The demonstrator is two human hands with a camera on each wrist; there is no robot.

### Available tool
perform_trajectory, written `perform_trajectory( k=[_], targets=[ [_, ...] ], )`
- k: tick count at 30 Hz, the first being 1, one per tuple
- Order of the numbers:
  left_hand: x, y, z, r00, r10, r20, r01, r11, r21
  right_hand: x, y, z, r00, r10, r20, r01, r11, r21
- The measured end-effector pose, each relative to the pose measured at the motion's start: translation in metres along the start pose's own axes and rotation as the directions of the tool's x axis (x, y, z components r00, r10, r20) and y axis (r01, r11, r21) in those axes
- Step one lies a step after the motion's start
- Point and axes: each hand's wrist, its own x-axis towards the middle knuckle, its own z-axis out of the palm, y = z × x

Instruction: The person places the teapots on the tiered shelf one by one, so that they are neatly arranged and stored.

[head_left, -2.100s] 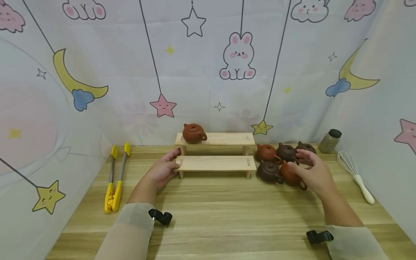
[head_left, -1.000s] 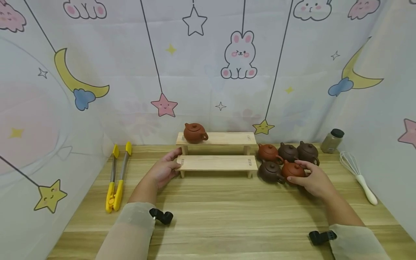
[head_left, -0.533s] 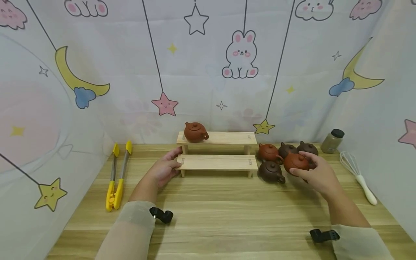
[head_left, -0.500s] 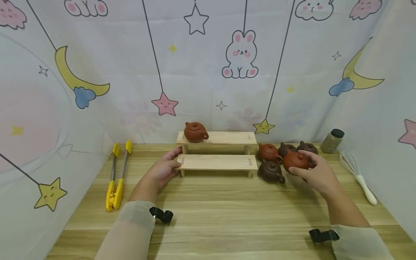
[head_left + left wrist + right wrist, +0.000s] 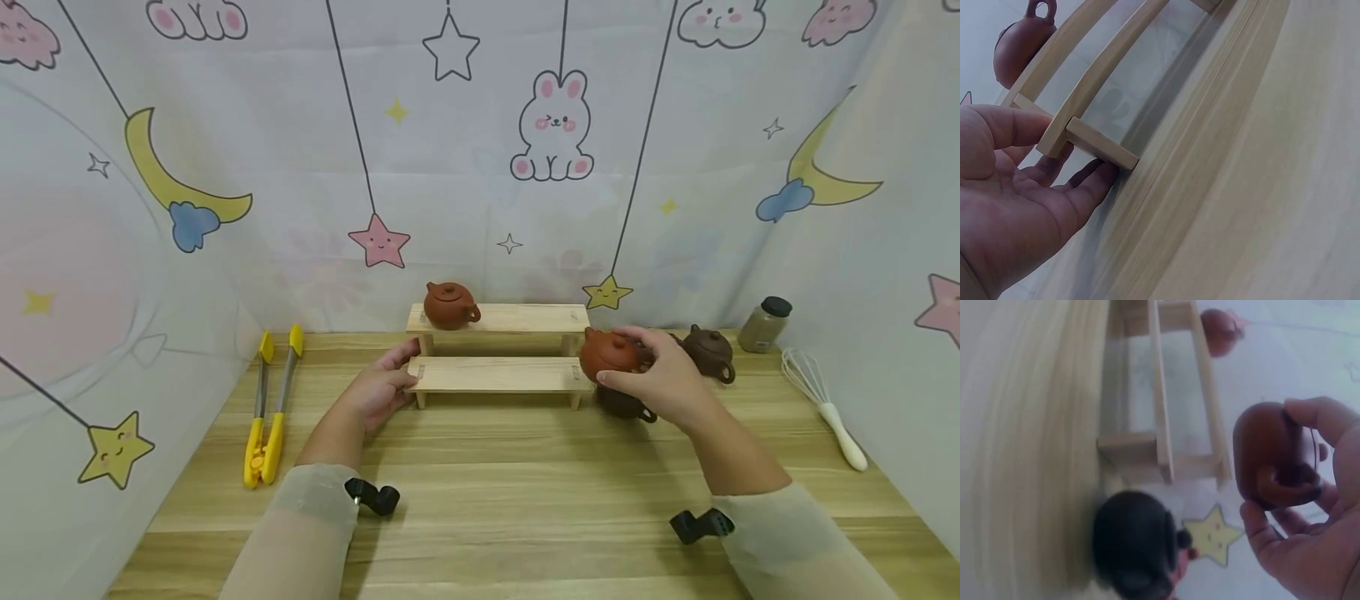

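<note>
In the head view my right hand (image 5: 663,379) holds a reddish-brown teapot (image 5: 607,354) by its sides, off the table beside the right end of the wooden stand. The right wrist view shows this teapot (image 5: 1272,456) between thumb and fingers, its handle toward the camera. My left hand (image 5: 375,390) grips the left end of the lower wooden shelf (image 5: 498,375); in the left wrist view its fingers lie around the shelf's leg (image 5: 1104,144). Another reddish-brown teapot (image 5: 448,306) sits at the left of the upper shelf (image 5: 532,317).
A dark teapot (image 5: 624,404) stands below the held one, and another dark teapot (image 5: 707,350) farther right; my right hand hides others. At right are a black-lidded jar (image 5: 765,327) and a whisk (image 5: 832,417). Yellow-handled tongs (image 5: 270,417) lie at left.
My right hand took hold of the front reddish-brown teapot, lifted it from the group and carried it left toward the stand. The left hand stayed at the shelf's end.
</note>
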Motion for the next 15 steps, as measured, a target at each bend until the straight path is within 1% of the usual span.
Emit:
perform_trajectory(
  k=[3, 6, 10, 12, 15],
  targets=[
    [0.001, 0.000, 0.000, 1.000, 0.003, 0.001, -0.003, 1.000, -0.003, 0.010, -0.014, 0.008, 1.000, -0.016, 0.019, 0.016, 1.000, 0.012],
    [0.002, -0.001, 0.000, 1.000, 0.004, 0.003, -0.004, 1.000, -0.001, 0.022, -0.027, 0.014, 0.998, -0.034, 0.046, 0.032, 0.998, 0.047],
    [0.001, -0.001, 0.000, 1.000, 0.002, -0.002, -0.002, 1.000, 0.007, 0.039, -0.040, 0.024, 0.997, -0.034, 0.072, 0.027, 0.995, 0.093],
    [0.001, -0.001, -0.001, 1.000, 0.001, -0.005, -0.001, 1.000, 0.012, 0.049, -0.045, 0.029, 0.996, -0.035, 0.078, 0.027, 0.995, 0.100],
    [0.001, -0.001, 0.000, 1.000, 0.004, -0.004, -0.004, 1.000, 0.011, 0.062, -0.056, 0.035, 0.997, -0.033, 0.071, 0.027, 0.996, 0.083]
  ],
)
